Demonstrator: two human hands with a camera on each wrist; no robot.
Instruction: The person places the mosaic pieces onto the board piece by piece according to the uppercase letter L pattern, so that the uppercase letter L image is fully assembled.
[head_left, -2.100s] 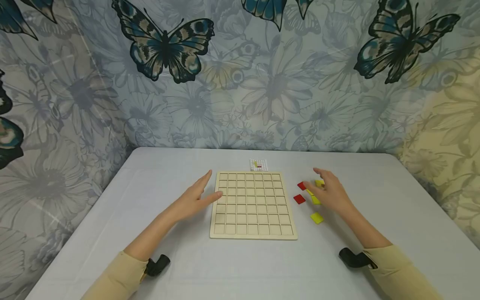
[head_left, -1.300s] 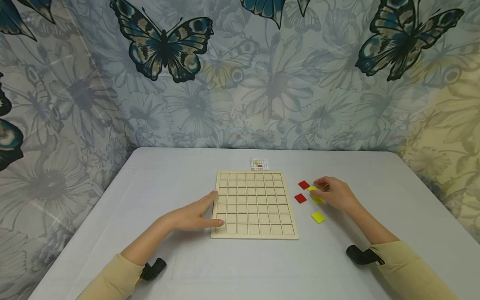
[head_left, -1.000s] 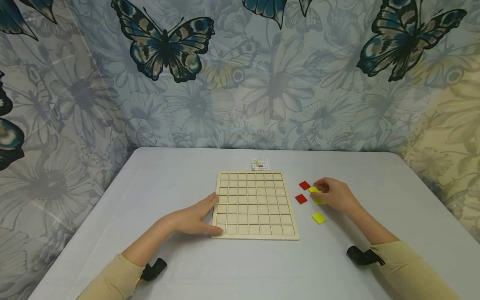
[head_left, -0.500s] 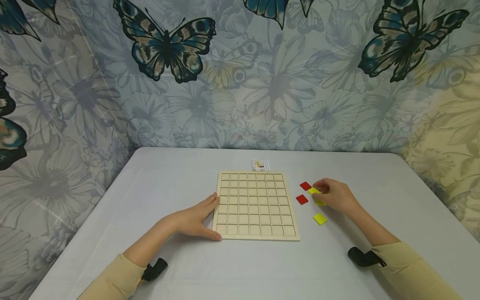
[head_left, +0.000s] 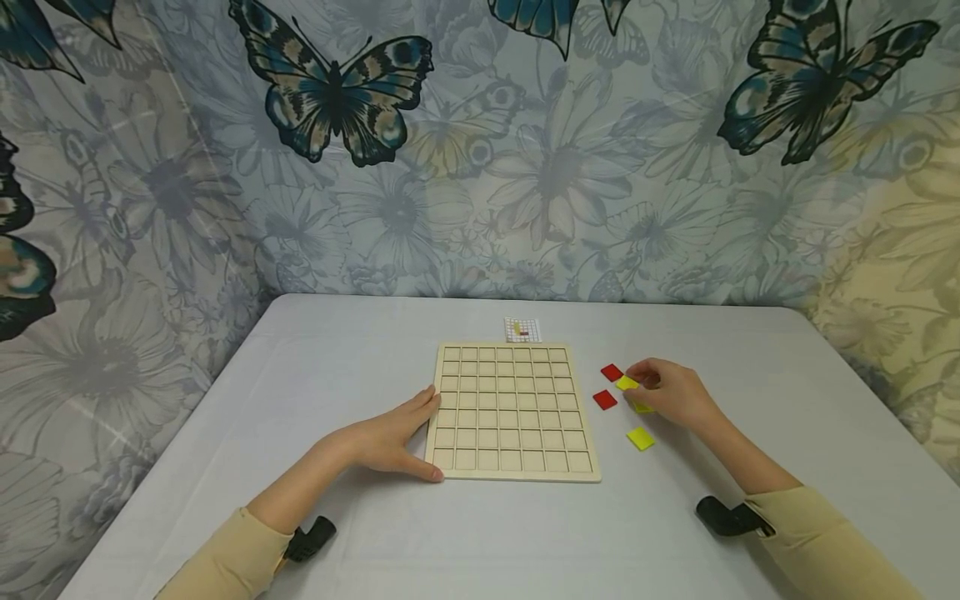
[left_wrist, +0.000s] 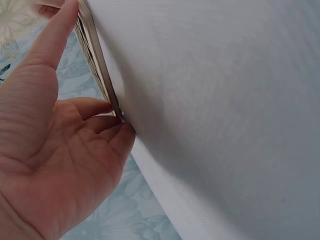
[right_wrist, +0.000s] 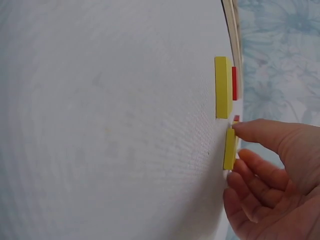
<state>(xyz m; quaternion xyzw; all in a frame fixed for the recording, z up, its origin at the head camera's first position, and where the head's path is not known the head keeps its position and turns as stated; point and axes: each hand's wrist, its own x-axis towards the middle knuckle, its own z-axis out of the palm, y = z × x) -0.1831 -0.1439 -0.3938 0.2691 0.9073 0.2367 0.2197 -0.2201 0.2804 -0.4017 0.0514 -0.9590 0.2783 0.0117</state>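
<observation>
A pale wooden grid board (head_left: 516, 411) lies flat on the white table. My left hand (head_left: 386, 440) rests at its left side, fingers fairly straight against the edge and thumb at the near left corner; the left wrist view shows fingertips touching the board's rim (left_wrist: 102, 65). To the right of the board, my right hand (head_left: 675, 392) pinches a yellow square tile (head_left: 627, 382) between thumb and fingers, low at the table. Another yellow tile (head_left: 643, 408) lies partly hidden beneath that hand. In the right wrist view a yellow tile (right_wrist: 229, 150) stands in front of the fingers.
Two red tiles (head_left: 612, 372) lie between the board and my right hand. One more yellow tile (head_left: 641, 438) sits nearer the front. Behind the board is a small printed grid card (head_left: 522, 330). A butterfly-patterned cloth (head_left: 480, 208) hangs behind the table.
From above the board's left side, my left hand has come down and back to its edge and corner. My right hand has lowered and closed its fingertips on a yellow tile.
</observation>
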